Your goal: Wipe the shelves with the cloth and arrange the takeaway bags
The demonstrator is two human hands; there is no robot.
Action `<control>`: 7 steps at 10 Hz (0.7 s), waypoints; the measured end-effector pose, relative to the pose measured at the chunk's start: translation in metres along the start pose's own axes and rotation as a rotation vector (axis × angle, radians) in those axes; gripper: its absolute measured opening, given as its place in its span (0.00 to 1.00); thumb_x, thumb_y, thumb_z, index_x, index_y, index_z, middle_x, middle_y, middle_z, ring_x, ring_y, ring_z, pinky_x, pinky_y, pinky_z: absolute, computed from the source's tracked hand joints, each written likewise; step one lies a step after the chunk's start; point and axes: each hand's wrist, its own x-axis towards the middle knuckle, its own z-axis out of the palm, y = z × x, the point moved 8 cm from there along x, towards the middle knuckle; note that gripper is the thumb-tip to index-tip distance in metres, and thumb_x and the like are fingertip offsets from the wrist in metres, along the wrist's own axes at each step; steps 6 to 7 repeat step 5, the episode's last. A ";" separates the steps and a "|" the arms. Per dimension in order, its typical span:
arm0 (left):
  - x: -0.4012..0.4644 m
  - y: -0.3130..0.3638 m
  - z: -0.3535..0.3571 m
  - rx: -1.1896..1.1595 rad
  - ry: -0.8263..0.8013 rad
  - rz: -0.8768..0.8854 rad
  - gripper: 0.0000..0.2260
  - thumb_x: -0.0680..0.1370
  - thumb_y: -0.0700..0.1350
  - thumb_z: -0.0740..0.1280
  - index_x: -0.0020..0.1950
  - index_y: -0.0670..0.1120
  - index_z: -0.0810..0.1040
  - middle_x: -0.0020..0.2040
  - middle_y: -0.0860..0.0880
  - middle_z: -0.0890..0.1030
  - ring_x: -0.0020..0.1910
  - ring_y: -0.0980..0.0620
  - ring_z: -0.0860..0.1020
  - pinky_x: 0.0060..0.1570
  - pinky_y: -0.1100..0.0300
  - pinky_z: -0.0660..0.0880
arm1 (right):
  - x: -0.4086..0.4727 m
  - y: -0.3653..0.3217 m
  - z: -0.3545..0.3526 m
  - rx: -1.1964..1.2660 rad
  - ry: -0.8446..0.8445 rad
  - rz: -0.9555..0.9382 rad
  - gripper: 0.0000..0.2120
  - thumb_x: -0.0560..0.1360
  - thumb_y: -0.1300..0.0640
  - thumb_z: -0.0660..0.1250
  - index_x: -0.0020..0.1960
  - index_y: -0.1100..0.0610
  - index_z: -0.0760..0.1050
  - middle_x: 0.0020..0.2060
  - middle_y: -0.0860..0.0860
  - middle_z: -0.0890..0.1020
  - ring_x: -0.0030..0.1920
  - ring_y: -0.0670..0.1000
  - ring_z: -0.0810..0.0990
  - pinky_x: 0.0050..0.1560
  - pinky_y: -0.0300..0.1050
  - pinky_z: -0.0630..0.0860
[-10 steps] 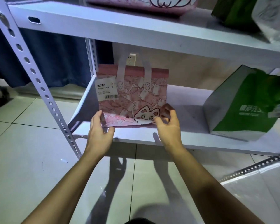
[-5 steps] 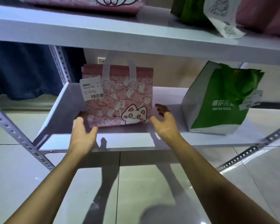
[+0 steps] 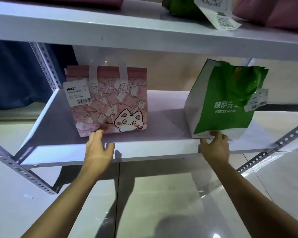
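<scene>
Standing upright on the lower shelf (image 3: 162, 146), the green bag (image 3: 220, 107) lies directly ahead of my right hand (image 3: 215, 146), its long axis vertical, its base at the shelf's front edge. My right fingers (image 3: 213, 133) curl against the bag's bottom front edge, thumb below the shelf lip; whether they pinch the bag or only touch it, I cannot tell. The right hand is the nearer to this bag. Well apart, to the left, the pink bag (image 3: 108, 100) stands upright, set further back. My left hand (image 3: 98, 150) is spread loose, holding nothing, fingertips (image 3: 100, 131) touching its lower front. Both bags are closed at the top, contents hidden. No cloth is visible. Probable next move: sliding the green bag back, level with the pink one.
</scene>
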 end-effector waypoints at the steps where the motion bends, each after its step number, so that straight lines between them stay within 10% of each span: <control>1: 0.004 0.000 0.003 0.030 0.003 -0.016 0.14 0.80 0.42 0.65 0.65 0.43 0.70 0.63 0.46 0.71 0.56 0.47 0.69 0.53 0.53 0.67 | 0.007 0.002 0.004 -0.015 -0.017 -0.008 0.22 0.77 0.52 0.69 0.68 0.57 0.70 0.68 0.59 0.71 0.65 0.64 0.72 0.68 0.62 0.69; 7: -0.012 0.019 0.004 0.010 -0.059 0.029 0.20 0.81 0.42 0.64 0.73 0.49 0.69 0.70 0.52 0.69 0.62 0.54 0.70 0.62 0.58 0.68 | 0.003 -0.004 0.012 0.115 -0.008 -0.098 0.20 0.77 0.58 0.67 0.68 0.59 0.71 0.65 0.60 0.73 0.63 0.63 0.74 0.66 0.61 0.71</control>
